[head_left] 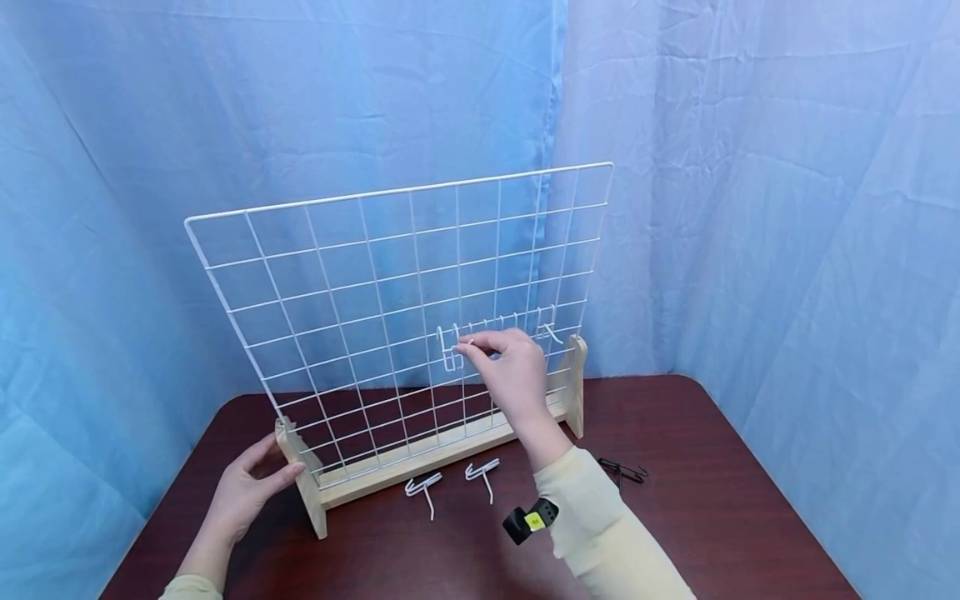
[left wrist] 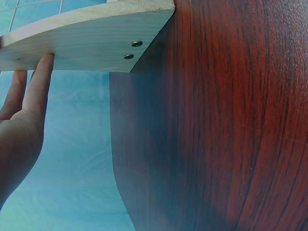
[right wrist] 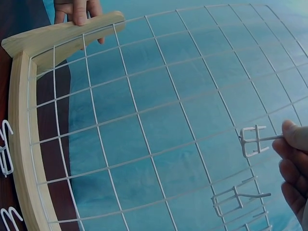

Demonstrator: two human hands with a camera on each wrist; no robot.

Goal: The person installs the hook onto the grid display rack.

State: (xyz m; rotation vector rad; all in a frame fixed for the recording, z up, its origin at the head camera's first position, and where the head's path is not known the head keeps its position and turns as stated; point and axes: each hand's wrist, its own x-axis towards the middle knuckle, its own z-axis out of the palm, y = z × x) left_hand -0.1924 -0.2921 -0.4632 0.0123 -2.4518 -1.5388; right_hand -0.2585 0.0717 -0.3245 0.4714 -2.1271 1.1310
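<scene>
A white wire grid panel (head_left: 411,191) stands upright in a pale wooden stand (head_left: 420,467). My right hand (head_left: 513,375) pinches the prong of a white wire hook (right wrist: 258,139) between thumb and fingertips, with the hook's frame up against the grid wires. Whether it is fully seated cannot be told. More white hooks (right wrist: 236,198) hang beside it in the same row, partly behind the right hand in the head view. At the stand's left side board, my left hand (head_left: 243,492) holds the wood, thumb on one face and fingers on the other.
Two white hooks (head_left: 482,469) lie on the dark red-brown table (head_left: 720,517) before the stand. Black hooks (head_left: 630,473) lie right of them, partly hidden by the right sleeve. A black wrist device (head_left: 531,521) is on that sleeve. Blue curtains (head_left: 337,100) surround the table.
</scene>
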